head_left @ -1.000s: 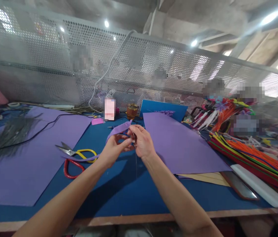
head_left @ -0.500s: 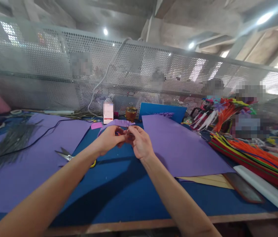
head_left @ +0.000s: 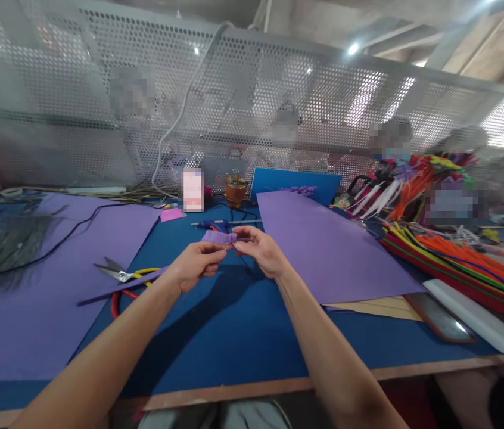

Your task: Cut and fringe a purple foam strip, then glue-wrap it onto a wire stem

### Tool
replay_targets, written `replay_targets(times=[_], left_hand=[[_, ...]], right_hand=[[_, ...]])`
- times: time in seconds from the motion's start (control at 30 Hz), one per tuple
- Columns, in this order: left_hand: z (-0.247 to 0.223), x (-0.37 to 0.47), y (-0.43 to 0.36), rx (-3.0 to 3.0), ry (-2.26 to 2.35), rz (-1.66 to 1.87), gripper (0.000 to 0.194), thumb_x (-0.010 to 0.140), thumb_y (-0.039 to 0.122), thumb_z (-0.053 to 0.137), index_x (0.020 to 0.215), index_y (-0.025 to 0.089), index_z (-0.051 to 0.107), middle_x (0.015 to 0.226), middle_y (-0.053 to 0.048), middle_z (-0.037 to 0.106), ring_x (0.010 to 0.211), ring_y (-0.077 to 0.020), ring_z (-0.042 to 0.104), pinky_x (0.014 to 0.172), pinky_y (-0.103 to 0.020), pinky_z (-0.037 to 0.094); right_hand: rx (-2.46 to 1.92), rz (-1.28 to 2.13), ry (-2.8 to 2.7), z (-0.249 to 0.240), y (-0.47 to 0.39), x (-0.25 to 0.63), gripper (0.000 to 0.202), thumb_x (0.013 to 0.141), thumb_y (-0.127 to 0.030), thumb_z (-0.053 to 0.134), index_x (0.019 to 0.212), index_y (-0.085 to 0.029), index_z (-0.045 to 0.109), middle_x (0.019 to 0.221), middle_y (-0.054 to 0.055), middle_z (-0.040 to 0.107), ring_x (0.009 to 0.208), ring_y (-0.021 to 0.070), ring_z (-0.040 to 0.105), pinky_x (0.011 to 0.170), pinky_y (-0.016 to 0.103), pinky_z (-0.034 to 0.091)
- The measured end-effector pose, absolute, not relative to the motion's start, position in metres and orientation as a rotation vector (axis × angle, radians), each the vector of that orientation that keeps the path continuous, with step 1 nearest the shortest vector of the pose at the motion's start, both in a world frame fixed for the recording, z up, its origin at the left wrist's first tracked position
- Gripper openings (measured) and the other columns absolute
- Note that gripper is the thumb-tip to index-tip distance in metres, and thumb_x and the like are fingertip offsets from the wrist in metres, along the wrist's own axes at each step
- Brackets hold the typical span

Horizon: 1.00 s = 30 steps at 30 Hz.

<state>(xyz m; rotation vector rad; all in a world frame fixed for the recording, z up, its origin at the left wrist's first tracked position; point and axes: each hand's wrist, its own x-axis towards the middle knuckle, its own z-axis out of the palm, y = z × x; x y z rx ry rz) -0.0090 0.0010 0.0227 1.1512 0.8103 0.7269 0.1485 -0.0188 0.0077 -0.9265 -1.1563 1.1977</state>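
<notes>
Over the middle of the blue table, my left hand (head_left: pixel 199 262) pinches a narrow purple strip (head_left: pixel 218 237) with a pleated or notched upper edge. A long tail of the strip seems to run down to the left, past the scissors (head_left: pixel 120 274). My right hand (head_left: pixel 258 249) meets it from the right, fingertips closed at the strip's end around what looks like a thin wire or stem. The exact tip contact is too small to tell. Just behind the hands lies a blue glue gun (head_left: pixel 216 224).
Purple sheets (head_left: pixel 323 256) lie right and left, dark thin stems (head_left: pixel 15 256) on the left one. A lit phone (head_left: pixel 193 189) and amber cup (head_left: pixel 236 190) stand behind. Colourful pipe cleaners (head_left: pixel 466 274), a white tool (head_left: pixel 475 316) and a dark phone (head_left: pixel 442 319) are right.
The view has tilted down. The strip's raised part has shifted left and its tail now hangs across the scissors. My hands have turned slightly and the glue gun shows behind them.
</notes>
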Motion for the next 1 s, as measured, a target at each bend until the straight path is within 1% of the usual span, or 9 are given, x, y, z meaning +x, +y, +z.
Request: replay_targets(times=[0.1,0.23,0.3,0.37,0.47,0.57,0.77,0.9,1.0], left_hand=[[0.033,-0.012,-0.003,1.098,0.777,0.605,0.022,0.057,0.018,0.071,0.076,0.010,0.064,0.046,0.007,0.037,0.037,-0.0008,0.029,0.039,-0.018,0.017],[0.036,-0.013,-0.008,1.064,0.797,0.586,0.015,0.060,0.014,0.066,0.074,0.010,0.064,0.049,0.004,0.043,0.040,-0.0026,0.035,0.040,-0.018,0.024],[0.034,-0.013,-0.010,1.050,0.792,0.623,0.011,0.061,0.014,0.065,0.071,0.009,0.063,0.050,0.004,0.044,0.040,-0.0017,0.034,0.039,-0.017,0.022],[0.032,-0.013,-0.012,1.035,0.769,0.637,0.010,0.063,0.016,0.064,0.069,0.009,0.063,0.051,0.003,0.044,0.038,-0.0003,0.029,0.037,-0.017,0.017],[0.027,-0.013,-0.012,1.006,0.724,0.613,0.011,0.064,0.018,0.064,0.070,0.009,0.062,0.053,0.002,0.046,0.037,0.0009,0.024,0.036,-0.016,0.012],[0.022,-0.012,-0.012,1.004,0.683,0.607,0.015,0.062,0.017,0.066,0.074,0.009,0.062,0.054,0.002,0.047,0.036,0.0016,0.023,0.036,-0.016,0.011],[0.009,-0.006,-0.014,1.076,0.695,0.690,0.021,0.060,0.023,0.069,0.072,0.013,0.055,0.054,0.003,0.050,0.036,0.0008,0.029,0.037,-0.016,0.015],[0.007,-0.005,-0.016,1.079,0.729,0.700,0.025,0.058,0.025,0.071,0.070,0.013,0.053,0.052,0.003,0.050,0.035,0.0001,0.031,0.037,-0.017,0.015],[0.010,-0.006,-0.017,1.101,0.738,0.674,0.024,0.058,0.026,0.070,0.069,0.013,0.054,0.052,0.003,0.050,0.035,0.0003,0.030,0.038,-0.017,0.014]], right_hand=[[-0.860,1.248,-1.210,0.011,-0.022,0.155,0.030,0.059,-0.019,0.066,0.088,-0.020,0.060,0.080,-0.001,0.059,0.070,0.0105,0.057,0.062,0.024,0.047],[-0.842,1.253,-1.269,0.011,-0.025,0.154,0.025,0.060,-0.019,0.066,0.084,-0.019,0.061,0.075,-0.001,0.060,0.067,0.0109,0.057,0.058,0.024,0.046],[-0.856,1.228,-1.284,0.012,-0.027,0.152,0.024,0.059,-0.018,0.066,0.082,-0.019,0.060,0.074,-0.001,0.060,0.067,0.0114,0.058,0.058,0.024,0.047],[-0.878,1.202,-1.300,0.014,-0.029,0.151,0.023,0.060,-0.018,0.066,0.082,-0.020,0.059,0.072,-0.002,0.061,0.065,0.0117,0.058,0.059,0.025,0.047],[-0.939,1.143,-1.373,0.018,-0.032,0.151,0.019,0.061,-0.019,0.066,0.078,-0.019,0.058,0.066,-0.002,0.061,0.060,0.0108,0.057,0.059,0.025,0.046],[-0.989,1.074,-1.426,0.020,-0.032,0.153,0.015,0.061,-0.019,0.066,0.074,-0.020,0.058,0.063,-0.004,0.060,0.055,0.0096,0.055,0.058,0.025,0.045],[-0.999,1.088,-1.418,0.010,-0.030,0.157,0.012,0.064,-0.027,0.065,0.071,-0.019,0.059,0.066,-0.002,0.059,0.061,0.0116,0.056,0.060,0.026,0.047],[-1.025,1.082,-1.427,0.005,-0.032,0.157,0.011,0.065,-0.026,0.065,0.072,-0.020,0.059,0.069,-0.002,0.059,0.060,0.0107,0.055,0.062,0.027,0.046],[-1.014,1.124,-1.397,0.006,-0.034,0.157,0.014,0.063,-0.024,0.066,0.074,-0.020,0.059,0.070,-0.002,0.058,0.062,0.0107,0.055,0.059,0.025,0.045]])
